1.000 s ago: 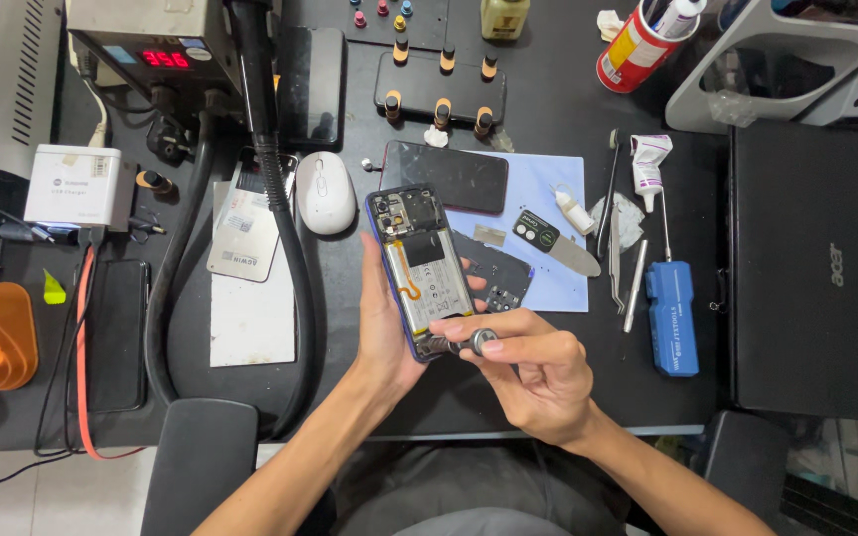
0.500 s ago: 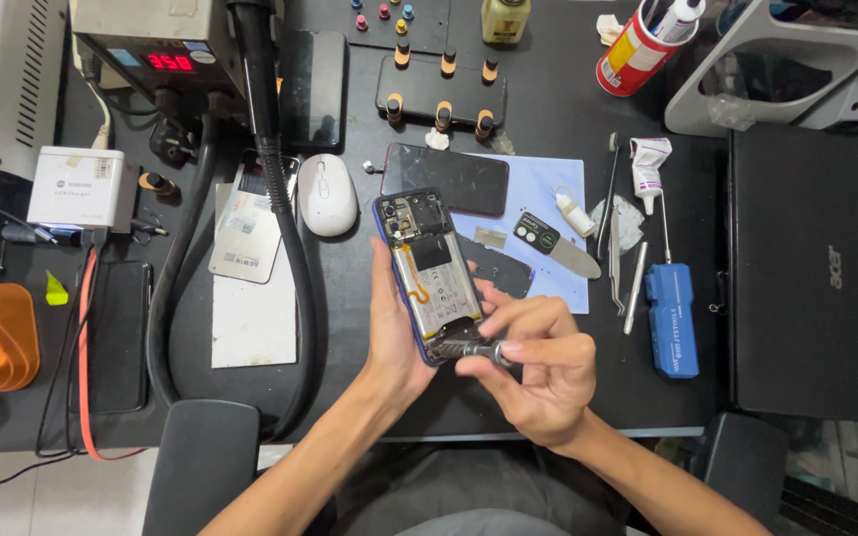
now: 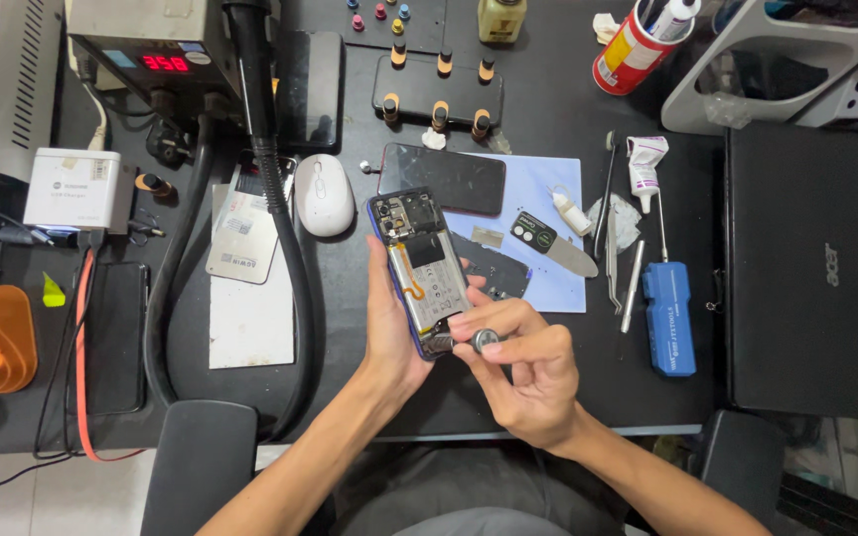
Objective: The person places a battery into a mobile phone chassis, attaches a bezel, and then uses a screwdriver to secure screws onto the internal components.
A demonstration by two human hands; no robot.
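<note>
My left hand [image 3: 387,333] holds an opened smartphone [image 3: 419,263] from below, its back cover off so the battery and circuit board show. My right hand [image 3: 528,372] is closed on a small screwdriver [image 3: 485,340] with a round grey cap, its tip against the phone's lower end. Both hands hover over the front edge of the black workbench [image 3: 548,99].
A blue mat [image 3: 548,189] behind the phone carries a dark screen panel [image 3: 441,179], a pry tool [image 3: 553,243] and small parts. Tweezers [image 3: 633,283] and a blue tool [image 3: 669,318] lie to the right, near a closed black laptop [image 3: 816,278]. A white mouse [image 3: 323,194], hot-air station [image 3: 151,45] and hose [image 3: 290,248] sit left.
The phone has tilted and shifted slightly in my left hand. My right hand has moved onto its lower end with the screwdriver.
</note>
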